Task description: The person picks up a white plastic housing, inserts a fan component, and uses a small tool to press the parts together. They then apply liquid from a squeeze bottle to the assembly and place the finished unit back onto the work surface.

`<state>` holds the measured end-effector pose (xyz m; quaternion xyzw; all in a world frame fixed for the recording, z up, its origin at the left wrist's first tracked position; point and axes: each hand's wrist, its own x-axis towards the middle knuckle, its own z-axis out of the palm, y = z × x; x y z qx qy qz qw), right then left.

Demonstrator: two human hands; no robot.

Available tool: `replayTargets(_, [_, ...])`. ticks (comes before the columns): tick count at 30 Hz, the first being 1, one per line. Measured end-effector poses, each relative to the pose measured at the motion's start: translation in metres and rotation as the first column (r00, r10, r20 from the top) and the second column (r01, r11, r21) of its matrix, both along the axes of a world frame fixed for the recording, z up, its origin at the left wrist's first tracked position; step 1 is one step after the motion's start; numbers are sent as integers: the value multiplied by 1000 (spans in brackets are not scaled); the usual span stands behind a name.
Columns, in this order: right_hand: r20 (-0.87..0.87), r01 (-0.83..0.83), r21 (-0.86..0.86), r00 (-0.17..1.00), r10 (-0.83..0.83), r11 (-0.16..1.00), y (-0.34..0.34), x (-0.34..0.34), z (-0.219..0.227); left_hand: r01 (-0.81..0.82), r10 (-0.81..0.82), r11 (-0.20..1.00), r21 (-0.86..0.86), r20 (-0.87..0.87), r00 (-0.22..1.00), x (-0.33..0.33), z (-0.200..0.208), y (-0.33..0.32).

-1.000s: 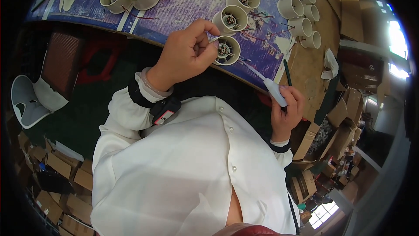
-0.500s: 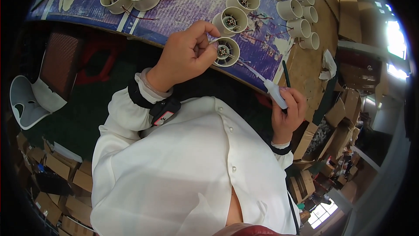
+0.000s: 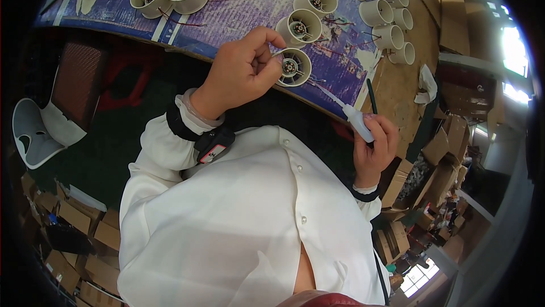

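At the table's near edge stands a cream round housing (image 3: 307, 60) with a motor (image 3: 290, 67) and thin spokes inside. My left hand (image 3: 241, 68) is closed at its left rim, thumb and bent fingers pinching there; the fingertips are partly hidden. In my right hand (image 3: 376, 145) is a white squeeze bottle (image 3: 357, 121), tilted, its long thin nozzle pointing up and left. The nozzle tip ends beside the housing's right side, close to the short wires (image 3: 313, 81) there. Whether the tip touches anything cannot be made out.
Behind it stand two similar motor housings (image 3: 281, 26), almost in line. More housings with red wires (image 3: 190, 6) sit at the far left. Rows of cream housings (image 3: 376, 13) line the right side. A dark thin stick (image 3: 372, 96) and crumpled white paper (image 3: 426, 84) lie at the right.
The bottle in my right hand has shifted very slightly to the left. My left hand and the housing look the same.
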<state>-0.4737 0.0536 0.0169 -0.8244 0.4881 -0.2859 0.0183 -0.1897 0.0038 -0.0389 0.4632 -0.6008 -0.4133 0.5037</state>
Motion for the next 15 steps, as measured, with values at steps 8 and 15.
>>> replayTargets(8, [261,112,157,953,-151,981,2,-19,-23,-8,8,1000,9,6,1000,-1,0,1])
replayTargets(15, [862,-474,301,-235,-448,828,10,-58,-53,3,-3,1000,-3,50,999,0,3,1])
